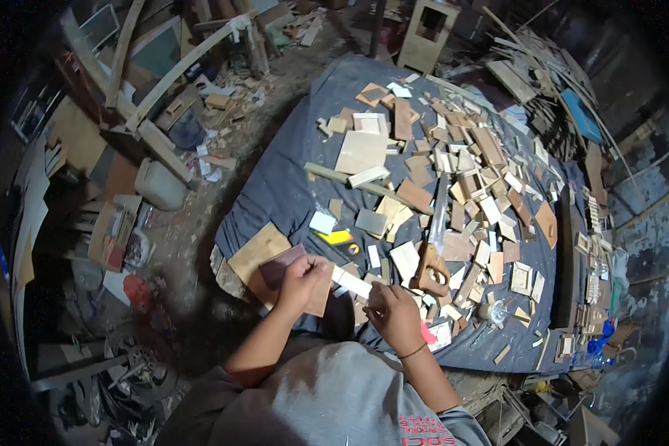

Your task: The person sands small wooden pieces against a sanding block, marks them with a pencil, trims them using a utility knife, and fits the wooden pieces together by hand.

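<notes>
A pale, narrow wood strip (351, 282) spans the space between my two hands, above the near edge of the cloth-covered table. My left hand (306, 282) is closed around its left end. The fingers of my right hand (395, 312) pinch the other end. Beside my left hand is a dark reddish-brown sheet (278, 269), perhaps sandpaper, lying on a flat wooden board (254, 251). Part of the sheet and board is hidden by the hand. A handsaw (431, 272) with a wooden handle rests to the right, blade pointing away from me.
Many small wood pieces (490, 201) are scattered over the dark cloth (275, 175). A yellow-and-black tool (338, 237) lies ahead of my hands. A clear glass jar (494, 311) stands at right. A plastic jerrycan (160, 184) and scrap wood occupy the floor at left.
</notes>
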`<act>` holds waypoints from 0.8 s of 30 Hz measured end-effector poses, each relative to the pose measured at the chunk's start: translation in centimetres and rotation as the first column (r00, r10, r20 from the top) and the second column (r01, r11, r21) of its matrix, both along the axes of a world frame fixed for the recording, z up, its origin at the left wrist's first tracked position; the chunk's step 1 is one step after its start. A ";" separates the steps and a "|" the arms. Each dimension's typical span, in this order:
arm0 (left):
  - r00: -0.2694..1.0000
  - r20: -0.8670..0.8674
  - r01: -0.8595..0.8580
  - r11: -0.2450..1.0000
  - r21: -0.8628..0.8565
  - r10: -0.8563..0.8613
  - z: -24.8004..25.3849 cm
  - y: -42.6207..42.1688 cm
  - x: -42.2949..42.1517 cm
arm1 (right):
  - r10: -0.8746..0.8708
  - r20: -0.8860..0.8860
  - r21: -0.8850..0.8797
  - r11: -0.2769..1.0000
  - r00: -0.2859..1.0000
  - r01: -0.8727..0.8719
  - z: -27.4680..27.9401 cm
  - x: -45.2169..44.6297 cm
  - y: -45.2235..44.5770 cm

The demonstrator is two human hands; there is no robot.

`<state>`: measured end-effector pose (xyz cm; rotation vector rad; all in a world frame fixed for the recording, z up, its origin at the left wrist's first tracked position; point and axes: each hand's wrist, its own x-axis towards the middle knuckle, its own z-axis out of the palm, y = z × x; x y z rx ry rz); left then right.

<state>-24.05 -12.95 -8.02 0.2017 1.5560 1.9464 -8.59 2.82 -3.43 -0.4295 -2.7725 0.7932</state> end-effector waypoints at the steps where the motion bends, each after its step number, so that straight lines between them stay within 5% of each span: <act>1: 0.997 -0.048 -0.060 0.998 0.003 0.060 -0.6 -0.5 -0.3 | 0.000 0.010 -0.013 1.000 1.000 0.000 -0.4 -0.1 -0.3; 9: 0.973 0.089 -0.215 0.976 0.019 0.212 -0.8 -4.3 -0.7 | 0.025 0.041 -0.091 0.996 0.999 -0.022 -0.5 -0.9 -2.0; 14: 0.974 -0.003 -0.227 0.973 -0.038 0.227 -2.7 -4.9 -1.5 | 0.061 -0.039 -0.125 0.990 0.997 -0.066 -1.2 -1.5 -2.1; 17: 0.968 -0.097 -0.239 0.967 -0.093 0.230 -2.7 -4.5 -2.3 | 0.063 0.174 -0.383 0.924 0.983 0.008 -3.7 -2.2 -1.8; 19: 0.957 -0.159 -0.263 0.956 -0.126 0.242 -2.8 -4.3 -3.1 | 0.071 0.213 -0.645 0.759 0.975 0.085 -5.5 -2.5 -2.0; 21: 0.932 -0.322 -0.240 0.948 -0.208 0.166 -3.6 -4.5 -4.2 | 0.084 0.244 -0.638 0.764 0.966 0.095 -6.5 -2.3 -2.0; 23: 0.919 -0.371 -0.232 0.944 -0.235 0.134 -4.7 -4.7 -5.0 | 0.067 0.282 -0.889 0.394 0.957 0.234 -7.5 -2.1 -2.1; 24: 0.909 -0.401 -0.227 0.941 -0.252 0.112 -5.1 -4.6 -5.2 | 0.064 0.280 -0.890 0.391 0.958 0.234 -7.6 -2.0 -2.2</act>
